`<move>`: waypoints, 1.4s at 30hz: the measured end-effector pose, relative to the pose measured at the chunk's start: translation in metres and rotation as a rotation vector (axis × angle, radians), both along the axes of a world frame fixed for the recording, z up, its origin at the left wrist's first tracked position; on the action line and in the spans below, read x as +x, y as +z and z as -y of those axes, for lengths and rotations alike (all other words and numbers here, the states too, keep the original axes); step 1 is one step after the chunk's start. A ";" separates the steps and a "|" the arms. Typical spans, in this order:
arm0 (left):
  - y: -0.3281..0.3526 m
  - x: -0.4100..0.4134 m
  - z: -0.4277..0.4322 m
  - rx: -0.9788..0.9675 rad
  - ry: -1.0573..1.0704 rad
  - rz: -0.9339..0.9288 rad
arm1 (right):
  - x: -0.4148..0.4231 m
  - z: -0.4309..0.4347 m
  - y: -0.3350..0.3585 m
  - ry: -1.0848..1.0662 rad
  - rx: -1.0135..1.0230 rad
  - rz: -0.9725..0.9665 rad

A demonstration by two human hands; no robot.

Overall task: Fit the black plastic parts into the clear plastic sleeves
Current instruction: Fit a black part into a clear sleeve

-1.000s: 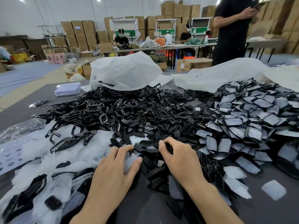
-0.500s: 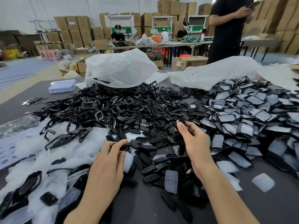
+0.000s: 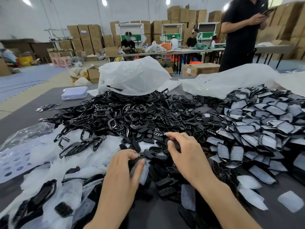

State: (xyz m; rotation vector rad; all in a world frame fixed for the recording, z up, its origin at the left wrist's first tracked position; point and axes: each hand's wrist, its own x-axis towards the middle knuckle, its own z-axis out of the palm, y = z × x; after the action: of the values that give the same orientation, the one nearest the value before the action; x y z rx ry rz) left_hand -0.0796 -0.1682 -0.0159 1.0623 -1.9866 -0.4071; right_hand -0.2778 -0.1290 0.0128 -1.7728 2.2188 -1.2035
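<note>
My left hand [image 3: 123, 172] grips a clear plastic sleeve [image 3: 144, 173] near the table's front, with a black part [image 3: 139, 158] at the sleeve's top end between my fingertips. Just to the right, my right hand [image 3: 188, 157] has its fingers curled and pinches a small black plastic part [image 3: 174, 143] above the heap. A big pile of loose black parts [image 3: 132, 116] spreads across the middle of the table. Loose clear sleeves [image 3: 49, 164] lie heaped at the left.
A pile of sleeved parts [image 3: 264, 128] covers the right side. Two white plastic bags [image 3: 132, 76] [image 3: 231, 81] lie at the back. A lavender tray [image 3: 75, 93] sits far left. A person in black [image 3: 239, 33] stands beyond the far right edge.
My right hand has drawn back from the pile toward my left hand, a black part pinched in it. My left hand has shifted right and turned the sleeve toward it.
</note>
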 end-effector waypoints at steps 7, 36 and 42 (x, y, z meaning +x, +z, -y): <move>0.003 0.000 0.001 0.102 0.008 -0.009 | 0.042 0.090 0.018 0.188 0.154 0.035; 0.020 -0.005 0.002 0.634 -0.111 -0.727 | 0.022 -0.010 -0.011 0.241 0.034 0.638; 0.020 -0.005 0.000 0.647 -0.113 -0.716 | 0.022 -0.009 -0.014 0.225 -0.029 0.692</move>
State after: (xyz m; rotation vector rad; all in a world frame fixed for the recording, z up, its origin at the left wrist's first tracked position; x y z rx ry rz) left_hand -0.0842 -0.1678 0.0042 0.9768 -1.2816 -1.3478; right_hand -0.2560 -0.1203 -0.0009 -1.2825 1.5712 -1.4984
